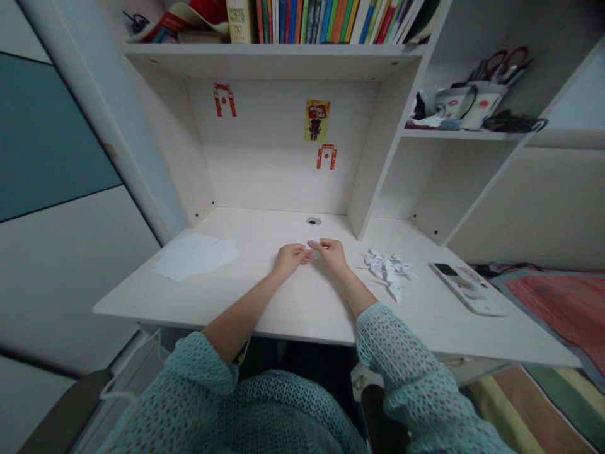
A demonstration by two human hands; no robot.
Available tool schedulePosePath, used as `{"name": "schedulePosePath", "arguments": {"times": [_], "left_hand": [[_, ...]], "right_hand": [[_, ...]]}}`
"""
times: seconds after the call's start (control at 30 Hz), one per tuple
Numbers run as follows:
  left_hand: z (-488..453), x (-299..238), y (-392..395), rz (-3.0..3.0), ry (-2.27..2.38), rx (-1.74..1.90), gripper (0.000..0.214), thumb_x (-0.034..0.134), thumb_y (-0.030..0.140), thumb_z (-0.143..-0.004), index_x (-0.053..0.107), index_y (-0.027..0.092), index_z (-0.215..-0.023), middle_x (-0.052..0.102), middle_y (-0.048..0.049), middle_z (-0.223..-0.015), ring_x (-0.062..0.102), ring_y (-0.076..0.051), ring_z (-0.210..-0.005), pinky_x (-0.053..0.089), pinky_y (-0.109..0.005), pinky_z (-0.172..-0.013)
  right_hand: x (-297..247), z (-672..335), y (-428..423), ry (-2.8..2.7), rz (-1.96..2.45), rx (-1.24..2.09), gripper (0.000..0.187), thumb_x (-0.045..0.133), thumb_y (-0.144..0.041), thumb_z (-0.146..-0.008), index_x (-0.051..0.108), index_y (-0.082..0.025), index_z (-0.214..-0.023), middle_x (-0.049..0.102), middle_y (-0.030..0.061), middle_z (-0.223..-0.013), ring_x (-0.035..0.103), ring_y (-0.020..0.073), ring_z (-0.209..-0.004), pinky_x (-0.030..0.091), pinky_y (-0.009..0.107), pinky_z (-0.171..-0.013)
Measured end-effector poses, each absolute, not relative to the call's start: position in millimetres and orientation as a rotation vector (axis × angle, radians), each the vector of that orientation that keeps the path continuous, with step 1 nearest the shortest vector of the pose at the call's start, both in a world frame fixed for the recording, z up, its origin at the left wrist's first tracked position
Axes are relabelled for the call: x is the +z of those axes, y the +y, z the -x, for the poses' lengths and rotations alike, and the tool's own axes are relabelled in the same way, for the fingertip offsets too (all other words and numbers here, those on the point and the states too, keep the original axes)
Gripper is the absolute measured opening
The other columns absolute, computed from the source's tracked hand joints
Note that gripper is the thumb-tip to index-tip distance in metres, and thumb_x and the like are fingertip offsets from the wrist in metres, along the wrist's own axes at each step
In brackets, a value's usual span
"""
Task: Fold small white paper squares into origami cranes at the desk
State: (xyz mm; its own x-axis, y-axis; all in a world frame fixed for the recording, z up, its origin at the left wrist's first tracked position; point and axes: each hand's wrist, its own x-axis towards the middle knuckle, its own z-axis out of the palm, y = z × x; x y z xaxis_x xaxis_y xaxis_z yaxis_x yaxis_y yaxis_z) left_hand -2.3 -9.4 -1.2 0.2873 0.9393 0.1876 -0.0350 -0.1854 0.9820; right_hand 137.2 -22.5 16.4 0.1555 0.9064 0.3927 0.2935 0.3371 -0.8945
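Observation:
Close together over the middle of the white desk [283,296], my left hand [290,260] and my right hand [331,252] pinch a small piece of white paper [312,246] between them. Most of that piece is hidden by my fingers, so its shape is hard to make out. To the left lies a spread of flat white paper sheets [196,255]. A loose heap of folded or twisted white paper pieces [388,270] rests to the right of my right hand.
A phone-like white device [466,289] lies at the desk's right. Behind my hands is a round cable hole [314,221]. Upright dividers and a shelf of books [326,22] rise at the back. Cups with scissors and pens [472,101] stand on the right shelf.

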Motion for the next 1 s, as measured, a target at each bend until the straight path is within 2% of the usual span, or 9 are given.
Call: {"name": "schedulePosePath", "arguments": {"times": [0.13, 0.37, 0.67, 0.8, 1.0], "left_hand": [[2, -5, -7, -1.475, 0.861, 1.124, 0.013, 0.065, 0.023, -0.07, 0.057, 0.014, -0.065, 0.069, -0.0055, -0.072, 0.068, -0.018, -0.075, 0.054, -0.03, -0.071], [3, 2, -13, -1.471, 0.979, 1.118, 0.013, 0.064, 0.019, -0.07, 0.055, 0.015, -0.062, 0.068, -0.0046, -0.065, 0.067, -0.016, -0.064, 0.054, -0.027, -0.063], [4, 4, -17, -1.698, 1.099, 1.101, 0.014, 0.058, 0.03, -0.076, 0.061, 0.017, -0.071, 0.07, -0.0061, -0.071, 0.067, -0.016, -0.065, 0.051, -0.024, -0.061], [6, 8, -20, -1.806, 1.149, 1.085, 0.017, 0.056, 0.031, -0.077, 0.06, 0.018, -0.067, 0.069, -0.0045, -0.07, 0.067, -0.015, -0.065, 0.05, -0.024, -0.062], [8, 5, -20, -1.87, 1.158, 1.113, 0.025, 0.054, 0.042, -0.078, 0.058, 0.019, -0.069, 0.069, -0.0036, -0.069, 0.066, -0.015, -0.064, 0.048, -0.023, -0.059]], "right_hand": [[16, -138, -21, -1.354, 1.186, 0.68, 0.044, 0.063, -0.057, -0.062, 0.062, -0.014, -0.056, 0.054, 0.0012, -0.053, 0.045, 0.0117, -0.053, 0.033, 0.024, -0.052], [11, -135, -19, -1.37, 1.195, 0.651, 0.046, 0.065, -0.059, -0.06, 0.062, -0.013, -0.057, 0.053, 0.0001, -0.053, 0.042, 0.0099, -0.05, 0.031, 0.024, -0.049], [12, -137, -19, -1.395, 1.211, 0.557, 0.046, 0.061, -0.06, -0.063, 0.058, -0.015, -0.052, 0.048, -0.0012, -0.051, 0.04, 0.01, -0.05, 0.03, 0.024, -0.049], [11, -137, -18, -1.408, 1.189, 0.553, 0.046, 0.061, -0.059, -0.064, 0.055, -0.016, -0.05, 0.044, -0.0022, -0.05, 0.037, 0.0094, -0.05, 0.028, 0.024, -0.048], [12, -137, -15, -1.393, 1.178, 0.572, 0.04, 0.065, -0.056, -0.06, 0.062, -0.016, -0.055, 0.053, -0.0006, -0.055, 0.042, 0.0106, -0.053, 0.03, 0.024, -0.051]]}}
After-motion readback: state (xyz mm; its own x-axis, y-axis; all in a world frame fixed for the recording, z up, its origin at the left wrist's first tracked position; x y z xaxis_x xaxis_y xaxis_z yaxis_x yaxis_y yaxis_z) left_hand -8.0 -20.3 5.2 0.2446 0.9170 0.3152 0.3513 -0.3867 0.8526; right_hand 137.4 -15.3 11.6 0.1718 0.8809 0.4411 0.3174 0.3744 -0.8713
